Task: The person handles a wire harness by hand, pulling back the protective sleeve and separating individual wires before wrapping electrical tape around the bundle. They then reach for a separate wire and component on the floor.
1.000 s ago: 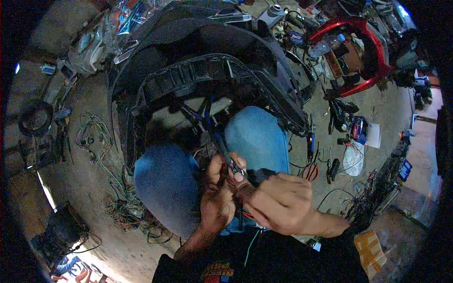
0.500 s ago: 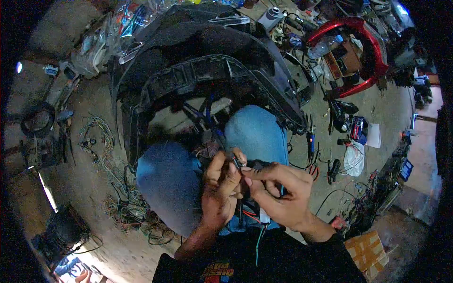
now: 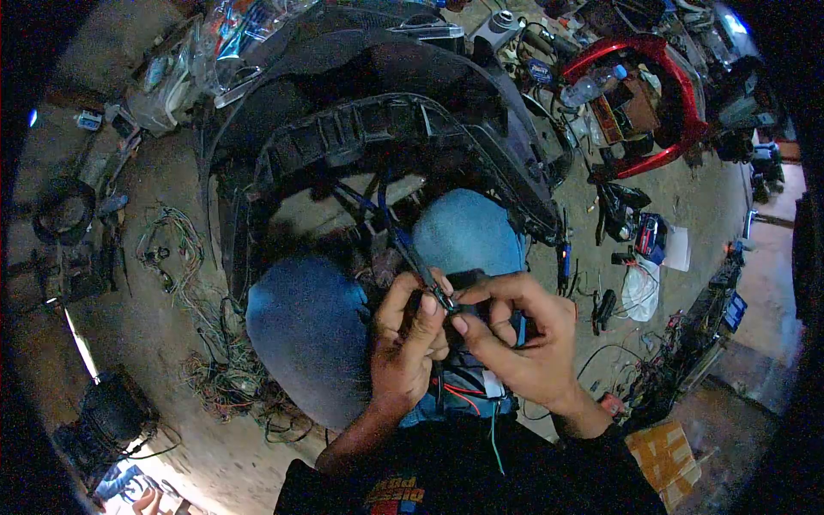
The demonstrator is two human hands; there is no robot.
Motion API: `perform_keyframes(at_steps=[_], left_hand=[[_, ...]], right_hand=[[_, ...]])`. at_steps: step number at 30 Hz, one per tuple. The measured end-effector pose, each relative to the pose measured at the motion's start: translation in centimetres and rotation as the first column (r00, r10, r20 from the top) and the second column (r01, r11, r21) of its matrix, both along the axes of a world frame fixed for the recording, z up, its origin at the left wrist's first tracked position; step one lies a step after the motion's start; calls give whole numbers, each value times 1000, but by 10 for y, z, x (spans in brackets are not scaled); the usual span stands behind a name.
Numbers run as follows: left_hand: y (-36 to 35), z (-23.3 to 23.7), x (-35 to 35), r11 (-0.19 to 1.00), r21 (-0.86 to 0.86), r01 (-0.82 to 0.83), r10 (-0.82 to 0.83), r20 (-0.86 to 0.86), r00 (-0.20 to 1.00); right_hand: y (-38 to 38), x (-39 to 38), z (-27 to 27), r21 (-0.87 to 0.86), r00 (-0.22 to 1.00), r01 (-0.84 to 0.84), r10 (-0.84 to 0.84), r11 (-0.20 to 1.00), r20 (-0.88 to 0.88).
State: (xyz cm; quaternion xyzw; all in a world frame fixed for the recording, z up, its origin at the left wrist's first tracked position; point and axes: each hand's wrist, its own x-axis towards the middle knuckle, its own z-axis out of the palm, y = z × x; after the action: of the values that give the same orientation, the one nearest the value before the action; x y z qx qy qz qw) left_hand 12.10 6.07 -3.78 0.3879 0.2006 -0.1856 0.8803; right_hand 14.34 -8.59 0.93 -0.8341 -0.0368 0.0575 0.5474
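Observation:
My left hand (image 3: 410, 335) pinches the end of a dark cable (image 3: 410, 251) between thumb and fingers, above my lap. Close beside it, my right hand (image 3: 519, 339) has its thumb and forefinger pressed together at the cable's tip, where a small shiny part shows; its details are too small to make out. The cable runs up between my knees toward a large black plastic vehicle panel (image 3: 343, 133). Below the hands, red wires (image 3: 462, 396), a white connector (image 3: 492, 384) and a thin green wire (image 3: 495, 442) lie over my lap.
Tangled wires (image 3: 227, 378) lie on the floor at the left. At the upper right, a red curved part (image 3: 687, 94) surrounds a plastic bottle (image 3: 592, 86) and a box. A white bag (image 3: 642, 292) and a cardboard piece (image 3: 665, 459) are at the right. Part of another person shows at the lower left.
Both hands have shifted slightly right and down with the cable end. My right fingers have changed their position at the tip, and the green wire has swung right.

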Motion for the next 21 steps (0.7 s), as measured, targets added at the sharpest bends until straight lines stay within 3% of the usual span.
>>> perform_keyframes(at_steps=[12,15,18,21], left_hand=[[-2,6,1,998,42,-47,49,-48,998],[-3,4,0,993,92,-70,74,-43,996],[-5,4,-1,985,146,-95,99,-24,995],[-6,6,0,984,136,-117,122,-34,992]], right_hand=[[-1,-10,1,42,999,23,-22,999,-36],[-7,-6,2,-32,991,-77,80,997,103],[-8,-7,5,0,989,-105,104,994,102],[-10,-15,5,227,977,-2,50,974,-206]])
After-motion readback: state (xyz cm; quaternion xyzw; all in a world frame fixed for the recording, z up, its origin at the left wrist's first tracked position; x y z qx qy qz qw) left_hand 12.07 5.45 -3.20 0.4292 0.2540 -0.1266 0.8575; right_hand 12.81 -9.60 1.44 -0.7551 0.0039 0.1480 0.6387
